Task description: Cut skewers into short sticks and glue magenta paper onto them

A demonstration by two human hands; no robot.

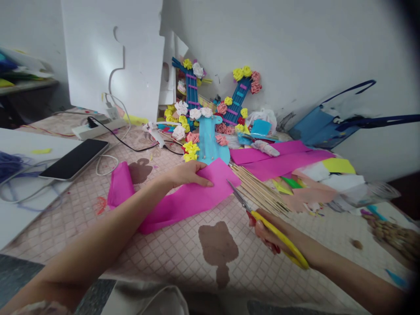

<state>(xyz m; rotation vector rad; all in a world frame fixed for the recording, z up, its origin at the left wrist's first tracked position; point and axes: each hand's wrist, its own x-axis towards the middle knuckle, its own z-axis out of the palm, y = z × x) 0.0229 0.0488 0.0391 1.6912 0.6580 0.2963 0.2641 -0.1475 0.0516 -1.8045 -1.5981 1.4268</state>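
Note:
A long strip of bright pink paper (190,202) stretches across the middle of the table, folded over at its left end. My left hand (188,174) pinches its upper edge, thumb on top and fingers behind. My right hand (262,229) grips a pair of scissors (278,236) with a yellow handle. Their blades point up and left, and the tips lie over the right end of the strip. Just beyond the blades lies a bundle of thin wooden sticks (259,188).
Small guitar shapes decorated with paper flowers, including a light-blue one (213,135), stand at the back. More pink paper (285,159) and scraps (315,188) lie right. A glue gun (155,133), phone (75,159) and power strip (95,129) with cables occupy the left.

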